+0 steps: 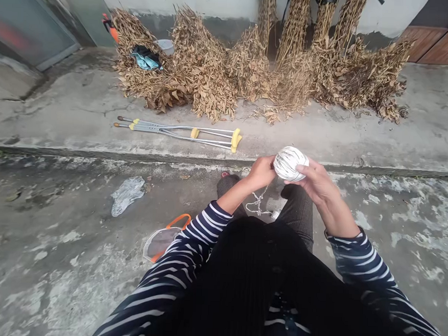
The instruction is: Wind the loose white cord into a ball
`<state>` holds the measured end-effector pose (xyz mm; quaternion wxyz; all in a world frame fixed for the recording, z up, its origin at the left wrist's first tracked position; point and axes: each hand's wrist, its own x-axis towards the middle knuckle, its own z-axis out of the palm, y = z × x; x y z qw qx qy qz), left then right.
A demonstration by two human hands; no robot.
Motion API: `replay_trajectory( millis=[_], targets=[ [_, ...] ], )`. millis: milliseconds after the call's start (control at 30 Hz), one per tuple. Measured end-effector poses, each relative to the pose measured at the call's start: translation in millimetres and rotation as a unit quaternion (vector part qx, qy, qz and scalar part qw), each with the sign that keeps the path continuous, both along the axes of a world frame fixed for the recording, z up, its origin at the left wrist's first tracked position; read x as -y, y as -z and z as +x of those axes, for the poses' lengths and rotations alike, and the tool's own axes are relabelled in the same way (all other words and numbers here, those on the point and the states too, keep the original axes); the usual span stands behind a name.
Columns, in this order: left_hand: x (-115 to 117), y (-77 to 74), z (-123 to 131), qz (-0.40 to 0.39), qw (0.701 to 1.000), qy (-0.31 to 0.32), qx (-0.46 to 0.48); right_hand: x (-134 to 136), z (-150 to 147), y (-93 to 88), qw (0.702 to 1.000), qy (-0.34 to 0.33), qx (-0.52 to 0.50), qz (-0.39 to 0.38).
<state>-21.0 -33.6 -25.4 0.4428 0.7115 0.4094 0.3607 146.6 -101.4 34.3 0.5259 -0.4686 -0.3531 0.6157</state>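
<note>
The white wound ball [289, 162] served as the reference point and was held out in front of the body, between the two hands. The right hand [318, 183] gripped it from the right, thumb over the near face and fingers curled beneath, presumably to support its weight and prevent rolling. The left hand [262, 171] was curled narrow against the ball's left side, apparently for steadying; its fingertips were hidden, so whether it pinched a strand could not be determined. A loose white cord [258, 203] hung or lay below the ball, between the legs, where it probably had slack. A pair of crutches [181, 132] lay flat beyond and left of the ball, likely clear of the feet. Dried stalks [209, 64] stood farther beyond the ball, leaning on the wall [215, 3], presumably for support.
</note>
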Motion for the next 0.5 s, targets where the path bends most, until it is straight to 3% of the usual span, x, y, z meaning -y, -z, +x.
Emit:
replay_trajectory(
  millis=[133, 200, 367, 500],
  targets=[
    [-6, 3.1, 3, -0.091, 0.988, 0.037, 0.117, -20, 6, -18.9, 0.999, -0.009, 0.029, 0.015],
    [-9, 2.2, 2, -0.095, 0.981, 0.026, 0.166, -29, 6, -29.9, 0.998, -0.020, 0.050, 0.033],
    [-30, -13.0, -8, -0.003, 0.989, -0.063, 0.137, -38, -4, -53.1, 0.991, -0.049, 0.081, 0.090],
    [-44, -33.1, -10, -0.027, 0.989, -0.038, 0.142, -45, -11, -65.2, 0.982, -0.068, 0.105, 0.143]
  ],
)
